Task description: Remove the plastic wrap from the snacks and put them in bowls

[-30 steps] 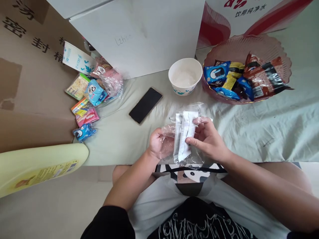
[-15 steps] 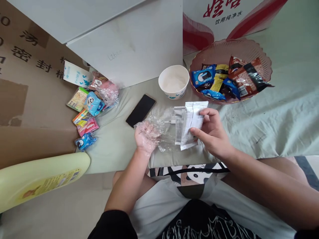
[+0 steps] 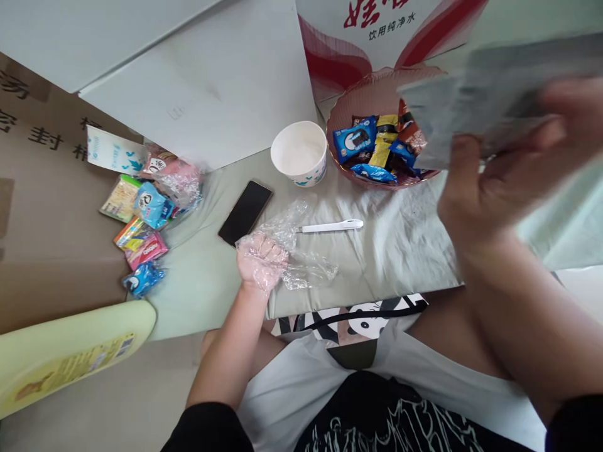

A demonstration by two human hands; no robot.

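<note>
My left hand (image 3: 260,262), inside a crumpled clear plastic bag (image 3: 306,270), rests in a loose fist on the cloth-covered table beside a black phone (image 3: 245,212). A white pen-like tool (image 3: 332,226) lies just right of the bag. Raised at the right and smeared by motion, my right hand (image 3: 509,150) grips silvery-white packets (image 3: 433,119) between thumb and fingers. The packets hide the right part of a pink scalloped bowl (image 3: 339,110), which holds blue, yellow and brown snack packs (image 3: 355,139).
A white paper bowl (image 3: 296,150) stands behind the pen-like tool. Several colourful snack packs (image 3: 148,204) and another paper cup (image 3: 114,150) lie at the left. White boxes (image 3: 198,81) line the back. A pale green bottle (image 3: 75,351) sits at the left front.
My right hand has lifted the packets up and to the right, away from the bag, uncovering the white pen-like tool. My left hand stays in the bag. The view has shifted right.
</note>
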